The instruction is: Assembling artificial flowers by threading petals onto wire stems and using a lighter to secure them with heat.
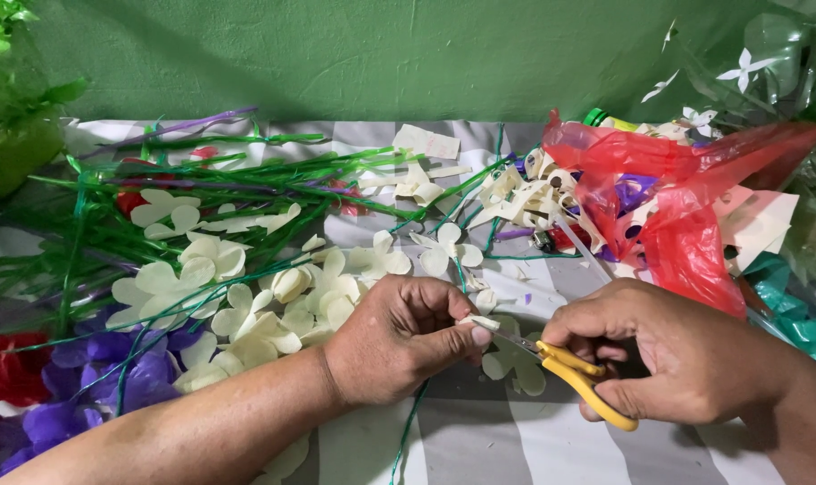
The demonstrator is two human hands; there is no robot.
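Cream petal piece (pixel 482 321) pinched in left hand (pixel 399 337) grip; right hand (pixel 673 359) grip clasps yellow scissors (pixel 580 373), blades touching petal.

This looks like a home craft corner where someone makes pretend flowers. A grey and white striped cloth (pixel 516 449) covers the work top below a plain green painted wall (pixel 381 54). Cream paper petal flowers on thin green stems (pixel 246 296) lie in heaps beside purple cloth flowers (pixel 111 368), cut paper scraps (pixel 516 193) and a crumpled red plastic bag (pixel 677 224).
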